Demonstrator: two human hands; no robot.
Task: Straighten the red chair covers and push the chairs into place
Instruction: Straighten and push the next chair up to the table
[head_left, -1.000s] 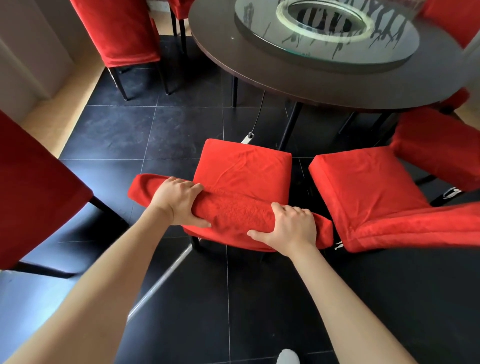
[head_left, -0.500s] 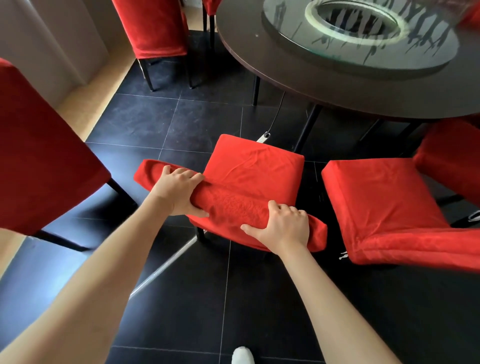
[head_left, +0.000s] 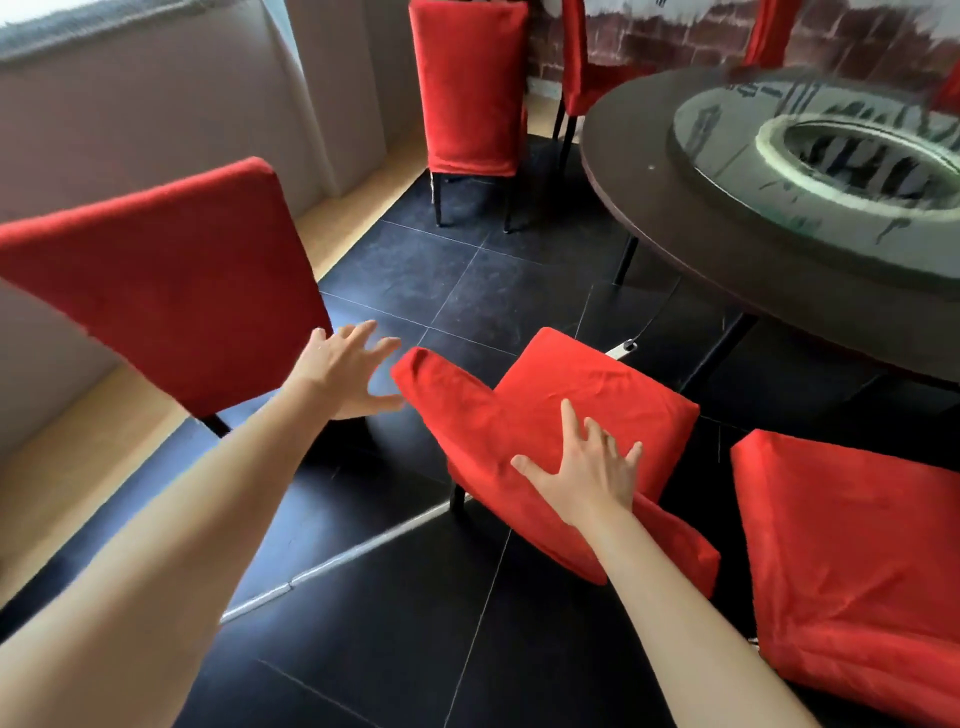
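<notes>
A red-covered chair (head_left: 587, 410) stands in front of me, its seat towards the round dark table (head_left: 691, 228). My right hand (head_left: 587, 467) hovers or lies with spread fingers over the chair's backrest top; contact cannot be told. My left hand (head_left: 348, 371) is off the chair, fingers spread in the air, between that backrest's left end and another red-covered chair (head_left: 156, 280) at the left. Neither hand holds anything.
A third red chair (head_left: 857, 561) stands at the right, close to the middle one. Two more red chairs (head_left: 470, 88) stand at the back by the wall. A glass turntable (head_left: 831, 150) sits on the table. The floor is black tile with a wooden strip at the left.
Both hands have let go of the middle chair's backrest and opened. My left hand moved left off the chair. The view swung up and left.
</notes>
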